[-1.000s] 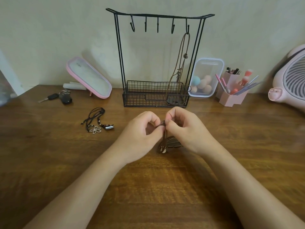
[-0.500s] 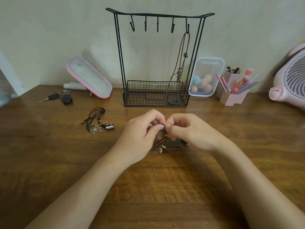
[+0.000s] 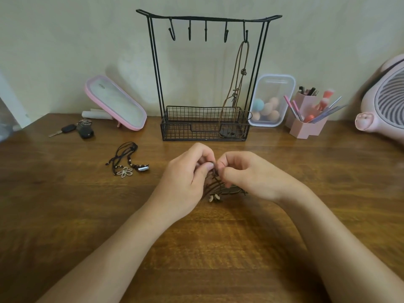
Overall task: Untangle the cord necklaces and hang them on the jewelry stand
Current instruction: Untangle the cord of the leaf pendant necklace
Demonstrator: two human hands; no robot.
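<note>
Head camera looks forward and down, close over the wooden table [image 3: 65,215].

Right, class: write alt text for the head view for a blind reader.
The left hand and right hand pinch a tangled brown necklace over the table. Behind, a hung necklace dangles from the jewelry stand; a black necklace lies left.

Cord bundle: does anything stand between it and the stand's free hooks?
Nothing visible does. The cord bundle sits in front of the jewelry stand; the hung necklace takes only the rightmost hook, four are free.
</note>
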